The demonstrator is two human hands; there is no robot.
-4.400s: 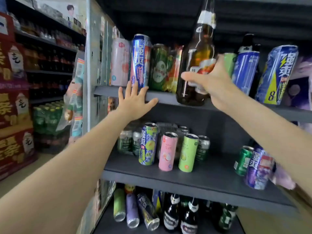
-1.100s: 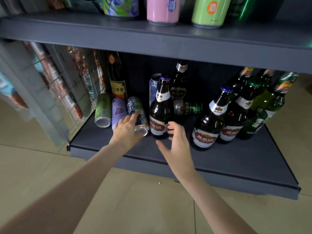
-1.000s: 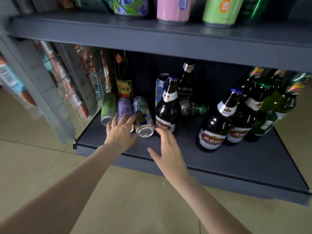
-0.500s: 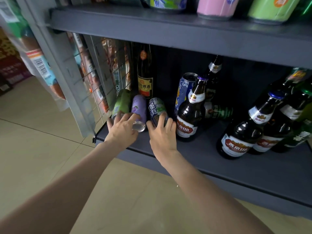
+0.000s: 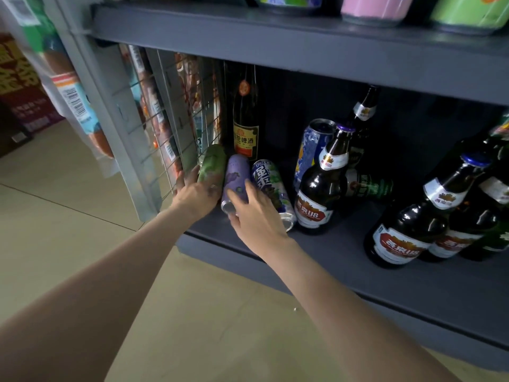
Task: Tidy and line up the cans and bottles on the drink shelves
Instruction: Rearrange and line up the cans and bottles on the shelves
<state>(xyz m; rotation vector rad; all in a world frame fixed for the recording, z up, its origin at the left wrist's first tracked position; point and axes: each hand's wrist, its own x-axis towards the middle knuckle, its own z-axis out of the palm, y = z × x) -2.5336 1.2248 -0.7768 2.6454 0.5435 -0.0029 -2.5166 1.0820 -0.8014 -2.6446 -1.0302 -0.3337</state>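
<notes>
Three cans lie on their sides at the left end of the bottom shelf (image 5: 371, 274): a green can (image 5: 213, 159), a purple can (image 5: 237, 173) and a blue-and-white can (image 5: 268, 179). My left hand (image 5: 194, 195) grips the near end of the green can, beside the wire side panel. My right hand (image 5: 257, 216) holds the purple can between thumb and forefinger, and its other fingers lie over the blue-and-white can. A brown U8 beer bottle (image 5: 316, 194) stands just right of them.
A tall dark bottle with a yellow label (image 5: 246, 130) stands behind the cans, near an upright blue can (image 5: 309, 144). More beer bottles (image 5: 407, 230) crowd the right. A wire grid panel (image 5: 165, 125) closes the left side. The upper shelf (image 5: 275, 42) hangs close overhead.
My view dropped from the top shelves to the bottom one. In the last half second my left hand slid left onto the green can and my right hand moved from the blue-and-white can to the purple one.
</notes>
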